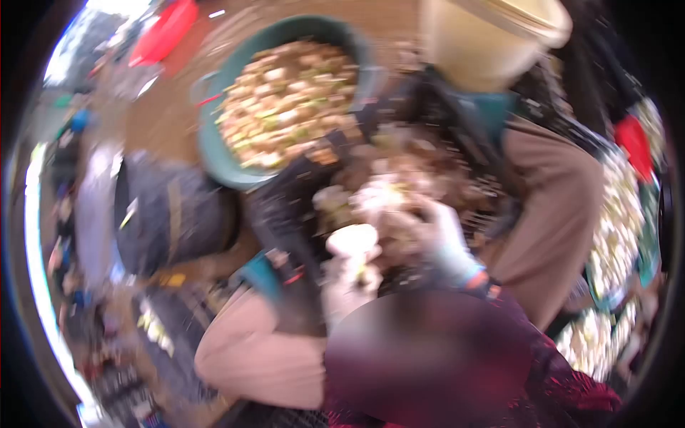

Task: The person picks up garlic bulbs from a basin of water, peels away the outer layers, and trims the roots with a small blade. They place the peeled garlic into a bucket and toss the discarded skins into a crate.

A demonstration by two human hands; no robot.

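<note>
A round, pale white piece that looks like a mushroom [352, 240] is held up in my left hand [347, 287], its fingers closed beneath it. A light glove covers that hand. My right hand [444, 239], in a whitish glove with a blue cuff, is over the pile in the black crate [282, 207]. Motion smears its fingers, so I cannot make out whether they grip anything. The crate stands between my knees. Inside it lies a heap of whitish and brown pieces [421, 167], too blurred to tell apart.
Beyond the crate stands a green basin [214, 153] full of small pale and brown pieces. A cream bucket [464, 43] is at the top right. Containers of white pieces [614, 221] line the right side. A dark bag [171, 214] sits at left, and a red object [163, 32] behind it.
</note>
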